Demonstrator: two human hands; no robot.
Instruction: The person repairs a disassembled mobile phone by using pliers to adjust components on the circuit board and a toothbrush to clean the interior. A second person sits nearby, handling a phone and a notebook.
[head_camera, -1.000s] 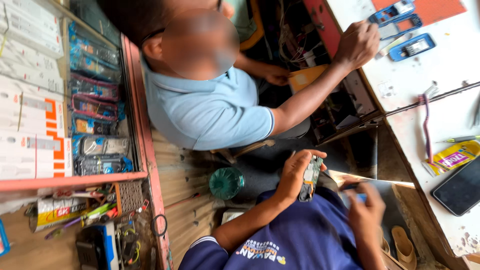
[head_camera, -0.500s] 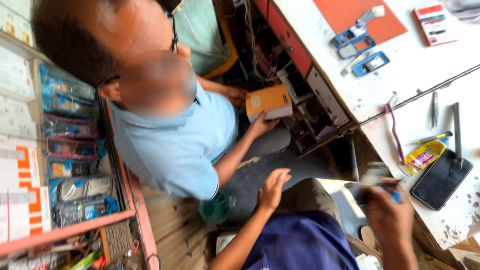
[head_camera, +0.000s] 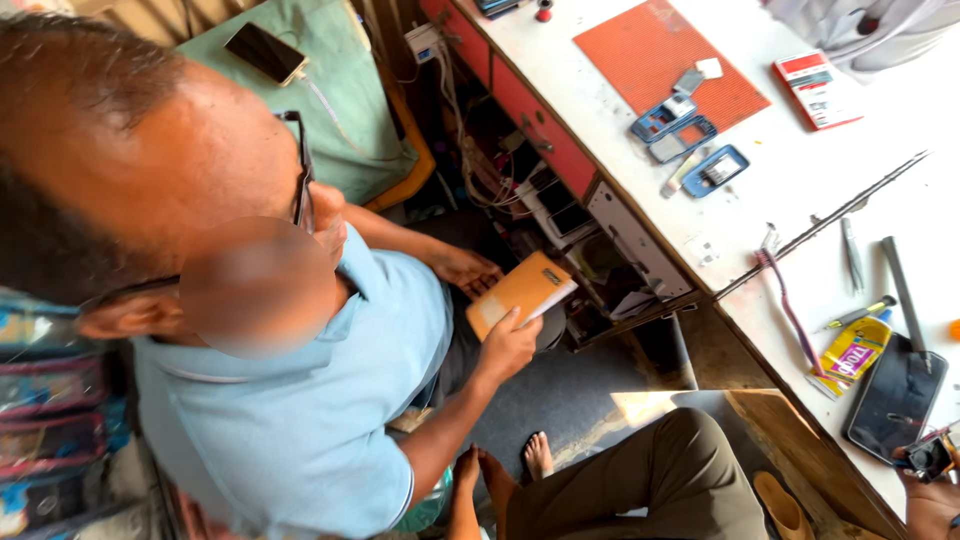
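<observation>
My right hand shows only at the bottom right corner, closed on a small dark part just beside a black phone lying on the white workbench. My left hand reaches up from the bottom edge next to a bare foot. Its fingers are too unclear to read. A person in a light blue shirt sits below me, holding an orange booklet in one hand in front of the open space under the bench.
On the bench lie an orange mat, blue phone frames, a red-and-white box, tweezers, a yellow tube, a toothbrush and a long metal rod. A phone charges on green cloth. My trouser leg fills the bottom.
The view has swung up toward the bench. The seated person has drawn the orange booklet out from under the bench toward himself. My right hand has moved to the black phone.
</observation>
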